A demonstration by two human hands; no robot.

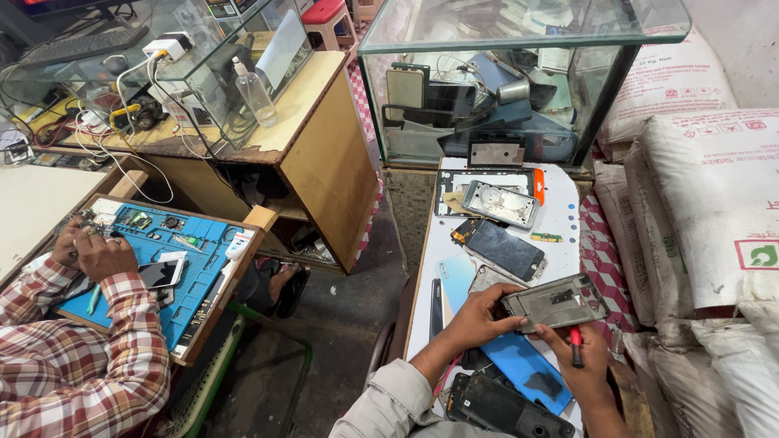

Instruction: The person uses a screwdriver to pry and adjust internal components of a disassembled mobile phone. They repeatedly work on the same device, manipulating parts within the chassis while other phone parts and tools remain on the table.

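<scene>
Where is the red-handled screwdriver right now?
In the head view, lower right: the red-handled screwdriver is in the right hand, just below the phone frame gripped by the left hand.

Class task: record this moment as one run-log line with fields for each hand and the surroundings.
left hand: holds phone frame | right hand: grips red-handled screwdriver under frame | surroundings: white table, dismantled phones, co-worker at blue mat

Soft, even daylight is filling the scene; glare is streaking the glass display case, shadows are staying faint, and wide-angle distortion is bending the edges.
</scene>
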